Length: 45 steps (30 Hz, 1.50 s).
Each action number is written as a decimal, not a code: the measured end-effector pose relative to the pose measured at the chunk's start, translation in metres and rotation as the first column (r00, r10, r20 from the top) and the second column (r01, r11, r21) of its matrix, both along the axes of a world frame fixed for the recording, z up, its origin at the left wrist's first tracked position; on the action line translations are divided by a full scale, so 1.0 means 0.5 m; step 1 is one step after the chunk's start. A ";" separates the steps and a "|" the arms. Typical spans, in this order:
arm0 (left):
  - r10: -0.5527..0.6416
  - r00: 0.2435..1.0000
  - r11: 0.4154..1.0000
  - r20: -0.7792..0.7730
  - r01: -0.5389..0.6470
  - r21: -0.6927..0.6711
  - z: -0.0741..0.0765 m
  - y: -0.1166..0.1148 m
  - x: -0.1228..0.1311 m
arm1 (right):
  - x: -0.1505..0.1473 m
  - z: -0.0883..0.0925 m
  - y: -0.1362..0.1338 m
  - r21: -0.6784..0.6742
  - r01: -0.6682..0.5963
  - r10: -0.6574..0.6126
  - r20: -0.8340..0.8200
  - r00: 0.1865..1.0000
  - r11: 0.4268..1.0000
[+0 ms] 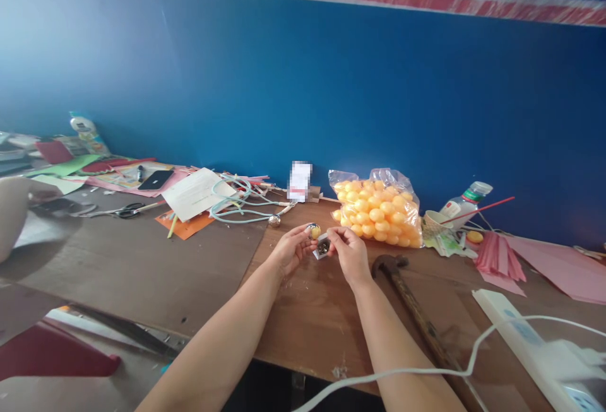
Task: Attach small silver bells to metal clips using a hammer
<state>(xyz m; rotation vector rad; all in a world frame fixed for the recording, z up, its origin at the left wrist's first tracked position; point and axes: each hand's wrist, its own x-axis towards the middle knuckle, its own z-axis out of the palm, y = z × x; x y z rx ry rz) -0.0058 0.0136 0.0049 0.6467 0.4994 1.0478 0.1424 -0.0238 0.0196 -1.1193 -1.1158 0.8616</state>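
My left hand [292, 250] pinches a small ball [314, 231] between thumb and fingers. Part of the ball is yellow and part is shiny silver. Close beside it, my right hand [349, 253] has thumb and fingertips together over a small white box [320, 254]. Small dark, shiny metal pieces lie in that box; their kind is too small to make out. Whatever the right fingertips hold is hidden. A shiny silver ball [274, 220] rests on the table beyond my left hand. Behind my right hand stands a clear bag of yellow-orange balls [379, 213].
A hammer [411, 301] lies right of my right forearm. Nearer the right edge is a white power strip [514, 330], its cable crossing in front of me. Scissors [127, 210], papers [196, 191] and pale blue tubing [237, 213] lie left. A bottle [466, 204] leans back right.
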 end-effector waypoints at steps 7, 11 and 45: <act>-0.082 0.996 0.995 -0.044 0.084 0.054 0.004 -0.005 -0.003 | -0.004 0.003 -0.002 -0.076 -0.144 0.116 -0.299 0.947 0.987; -0.095 0.993 0.991 -0.064 0.101 0.089 0.005 -0.010 -0.004 | -0.004 0.014 -0.009 -0.082 -0.222 0.175 -0.383 0.907 0.972; -0.087 0.990 0.977 -0.111 0.107 0.182 0.011 -0.016 -0.007 | 0.003 0.017 -0.010 -0.124 -0.258 0.192 -0.392 0.900 0.958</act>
